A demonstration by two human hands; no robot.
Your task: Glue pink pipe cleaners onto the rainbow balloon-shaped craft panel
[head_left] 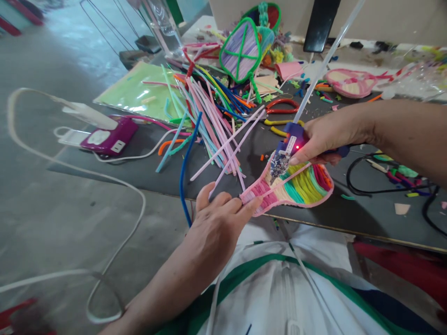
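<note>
My right hand [323, 135] is closed around a blue hot glue gun [291, 137] with a lit red light. A long translucent glue stick [321, 70] sticks out of its back. The messy nozzle points down at a paddle-shaped craft piece [300, 190], covered in rows of coloured pipe cleaners and edged in pink. A pink pipe cleaner [284, 180] lies slantwise across the piece. My left hand [220, 211] presses that pipe cleaner against the piece's narrow end with a fingertip, its other fingers bent on the table edge.
Loose pink, blue and other pipe cleaners [223, 125] are heaped beyond my left hand. Red-handled pliers [282, 106] lie behind the glue gun. A purple power strip [111, 135] with a white cable sits at left. A black cord [349, 179] curls at right.
</note>
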